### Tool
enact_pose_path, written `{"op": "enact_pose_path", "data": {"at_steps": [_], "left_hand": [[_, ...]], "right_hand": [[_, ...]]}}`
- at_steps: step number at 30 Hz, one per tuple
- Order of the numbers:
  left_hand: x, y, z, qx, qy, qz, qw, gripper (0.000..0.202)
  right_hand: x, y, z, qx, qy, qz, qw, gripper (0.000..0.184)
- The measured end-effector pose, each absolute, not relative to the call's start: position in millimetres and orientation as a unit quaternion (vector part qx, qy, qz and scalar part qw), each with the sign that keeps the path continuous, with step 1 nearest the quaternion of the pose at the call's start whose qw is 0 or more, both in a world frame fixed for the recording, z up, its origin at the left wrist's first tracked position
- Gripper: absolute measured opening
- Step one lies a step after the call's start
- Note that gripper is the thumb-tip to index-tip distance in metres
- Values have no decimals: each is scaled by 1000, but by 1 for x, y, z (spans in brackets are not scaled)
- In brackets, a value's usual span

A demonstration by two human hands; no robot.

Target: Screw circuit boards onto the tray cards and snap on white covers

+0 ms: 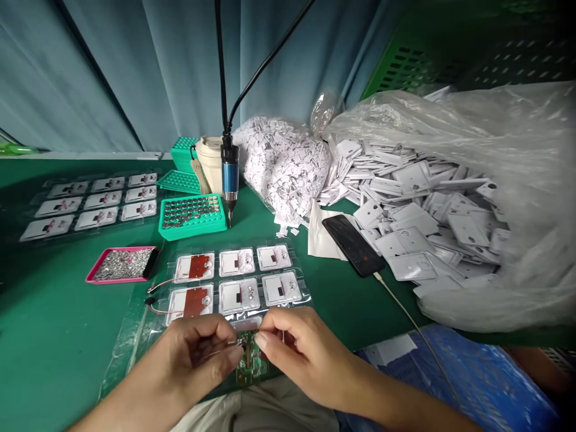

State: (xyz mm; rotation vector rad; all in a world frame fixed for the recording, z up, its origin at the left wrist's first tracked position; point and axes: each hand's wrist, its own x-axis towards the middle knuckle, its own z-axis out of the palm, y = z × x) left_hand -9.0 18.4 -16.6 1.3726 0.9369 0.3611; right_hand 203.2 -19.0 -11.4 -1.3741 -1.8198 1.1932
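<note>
Circuit board (pixel 251 366) between curled left hand (pixel 195 355) and right hand (pixel 310 354), nearer person than white cases (pixel 231 295); right thumb at board's upper edge; cannot tell what either hand grips.

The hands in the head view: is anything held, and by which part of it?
The right hand seems to hold a green circuit board by its upper part; whether the left hand grips it too cannot be told.
</note>
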Motion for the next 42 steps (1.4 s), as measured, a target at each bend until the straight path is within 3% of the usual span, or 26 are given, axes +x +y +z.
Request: {"op": "enact_pose_path", "data": {"at_steps": [6, 16, 20, 25, 28, 31, 35, 38, 42], "left_hand": [[-5, 26, -17, 539, 374, 159, 738, 34], [14, 44, -9, 537, 389, 165, 730, 30], [19, 46, -4, 629, 389, 195, 644, 27], [4, 27, 2, 823, 284, 207, 447, 20], [-8, 17, -3, 878, 261, 218, 336, 24], [-14, 21, -17, 899, 308, 198, 239, 20], [-13, 42, -31, 933, 327, 132, 76, 19], [-11, 53, -37, 940, 322, 110, 25, 17], [-10, 56, -42, 942, 315, 106, 37, 17]], "right_hand": [[209, -20, -17, -487, -623, 525, 314, 28], [219, -10, -29, -519, -507, 605, 329, 40], [224, 0, -29, -509, -488, 651, 280, 48], [229, -2, -22, -447, -491, 720, 201, 44], [228, -4, -19, -456, -621, 603, 207, 30], [224, 5, -25, -442, -802, 303, 263, 13], [213, 27, -39, -392, -881, -1, 265, 14], [206, 38, -46, -384, -892, -59, 233, 14], [202, 39, -52, -389, -896, -68, 201, 15]]}}
